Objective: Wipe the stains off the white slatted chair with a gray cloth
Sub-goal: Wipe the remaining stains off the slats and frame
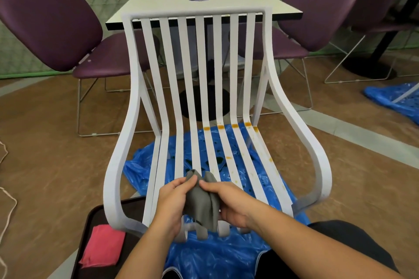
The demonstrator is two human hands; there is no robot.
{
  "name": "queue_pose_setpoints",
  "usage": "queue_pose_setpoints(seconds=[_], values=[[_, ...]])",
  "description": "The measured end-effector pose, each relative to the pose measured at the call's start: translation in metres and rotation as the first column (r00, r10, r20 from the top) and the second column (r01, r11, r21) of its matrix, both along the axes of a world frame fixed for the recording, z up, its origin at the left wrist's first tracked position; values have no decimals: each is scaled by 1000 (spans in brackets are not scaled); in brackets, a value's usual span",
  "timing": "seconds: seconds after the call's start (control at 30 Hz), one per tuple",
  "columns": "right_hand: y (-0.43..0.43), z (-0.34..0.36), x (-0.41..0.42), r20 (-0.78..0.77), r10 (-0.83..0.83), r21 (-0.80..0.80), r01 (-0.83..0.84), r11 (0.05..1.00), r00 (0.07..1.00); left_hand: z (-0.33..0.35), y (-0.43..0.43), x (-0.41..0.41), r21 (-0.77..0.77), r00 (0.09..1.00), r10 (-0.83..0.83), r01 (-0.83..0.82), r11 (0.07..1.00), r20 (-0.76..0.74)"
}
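Both hands, left hand [172, 201] and right hand [229, 204], gripping a bunched gray cloth [201, 199] over the front of the seat, white slatted chair [199, 88], orange stains [234, 125] at the seat's back on the right slats, desk [158, 4] beyond

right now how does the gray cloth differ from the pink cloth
The gray cloth is bunched up; the pink cloth lies folded flat. The gray cloth is gripped by the left hand and right hand above the chair seat; the pink cloth rests untouched on the dark tray beside it. Both are plain, unpatterned cloths.
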State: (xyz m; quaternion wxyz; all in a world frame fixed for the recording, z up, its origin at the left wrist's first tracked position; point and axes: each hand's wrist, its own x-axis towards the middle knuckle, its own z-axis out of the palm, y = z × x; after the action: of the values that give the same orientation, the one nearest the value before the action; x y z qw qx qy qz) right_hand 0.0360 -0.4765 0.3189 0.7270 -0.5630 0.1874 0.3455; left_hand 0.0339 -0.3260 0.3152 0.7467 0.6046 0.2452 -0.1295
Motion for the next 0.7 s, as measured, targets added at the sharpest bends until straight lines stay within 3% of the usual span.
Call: queue_pose_setpoints(seconds=[0.07,0.17,0.2,0.27,0.3,0.33,0.4,0.5,0.7], values=[[-4,4,4,-19,-62,-39,61,997,998,-8,0,4,62,1000,-14,15,998,-20],[-19,17,13,43,-4,-241,14,971,999,-25,0,8,379,990,-140,138,915,-23],[-26,23,15,68,38,-315,-14,949,997,-29,0,8,533,974,-226,210,820,-36],[-40,32,19,101,117,-492,-53,869,988,-37,-1,7,786,906,-400,347,512,-139],[-46,34,21,100,159,-582,-73,810,982,-41,-2,7,838,876,-444,380,391,-189],[-50,32,22,74,204,-659,-105,744,976,-47,-4,7,850,856,-464,408,334,-228],[-53,26,24,-4,262,-740,-179,649,965,-54,-10,9,815,840,-469,461,350,-273],[-46,10,27,-58,250,-713,-215,668,967,-64,-17,11,725,835,-461,514,458,-301],[-22,-12,33,-66,256,-674,-232,701,964,-71,-25,9,426,930,-257,351,834,-263]])
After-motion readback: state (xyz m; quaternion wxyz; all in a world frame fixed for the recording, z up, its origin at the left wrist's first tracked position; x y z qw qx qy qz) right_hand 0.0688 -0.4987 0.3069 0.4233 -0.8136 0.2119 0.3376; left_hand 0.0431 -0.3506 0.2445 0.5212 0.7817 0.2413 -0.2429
